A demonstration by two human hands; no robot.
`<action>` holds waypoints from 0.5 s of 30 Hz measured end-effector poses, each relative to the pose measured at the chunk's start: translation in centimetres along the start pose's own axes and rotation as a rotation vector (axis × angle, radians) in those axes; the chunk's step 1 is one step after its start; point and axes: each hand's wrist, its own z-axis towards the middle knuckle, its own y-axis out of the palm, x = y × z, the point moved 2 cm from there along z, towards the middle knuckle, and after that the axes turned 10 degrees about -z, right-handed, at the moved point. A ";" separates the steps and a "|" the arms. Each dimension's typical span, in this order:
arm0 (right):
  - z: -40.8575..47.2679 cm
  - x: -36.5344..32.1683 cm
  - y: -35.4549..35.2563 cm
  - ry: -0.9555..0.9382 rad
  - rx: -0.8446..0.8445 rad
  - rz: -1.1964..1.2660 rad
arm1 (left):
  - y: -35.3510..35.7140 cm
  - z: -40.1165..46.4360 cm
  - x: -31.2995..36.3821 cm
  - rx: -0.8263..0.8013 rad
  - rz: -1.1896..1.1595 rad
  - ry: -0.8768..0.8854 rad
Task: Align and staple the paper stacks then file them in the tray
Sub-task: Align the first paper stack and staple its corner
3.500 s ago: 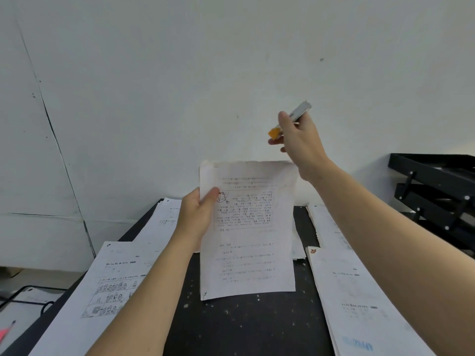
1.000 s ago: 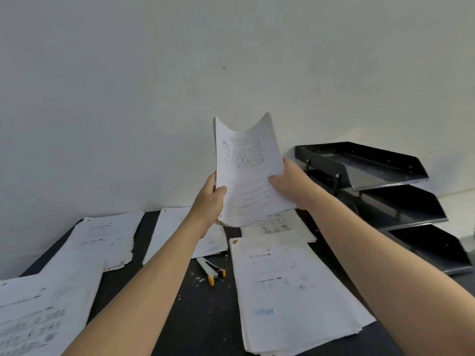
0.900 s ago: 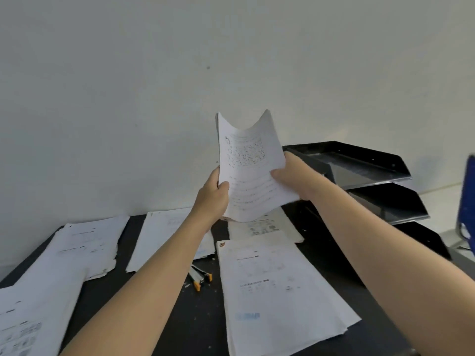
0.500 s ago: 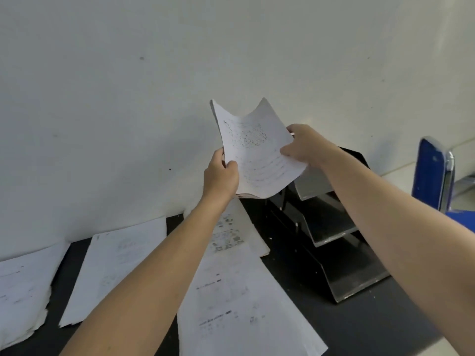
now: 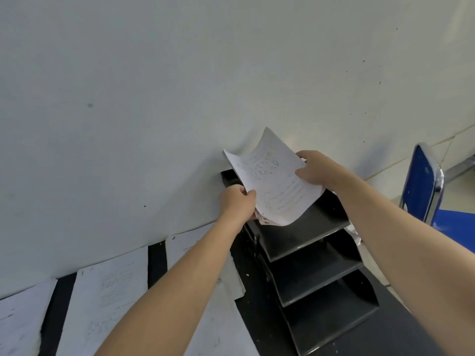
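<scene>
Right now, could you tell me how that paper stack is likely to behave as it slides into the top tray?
Probably floppy: the paper stack bows between both hands. Its drooping near edge may catch on the top tray.

Blue chair [image 5: 421, 186] at right (chrome frame), white wall [image 5: 180, 86] behind.
</scene>
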 end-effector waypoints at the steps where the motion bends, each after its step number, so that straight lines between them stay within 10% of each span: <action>1: 0.4 0.8 0.0 0.004 -0.022 -0.017 | 0.6 0.2 0.0 -0.014 0.009 -0.035; 15: 3.2 7.1 6.4 0.051 -0.086 -0.240 | 6.4 2.9 -1.5 -0.095 0.701 -0.141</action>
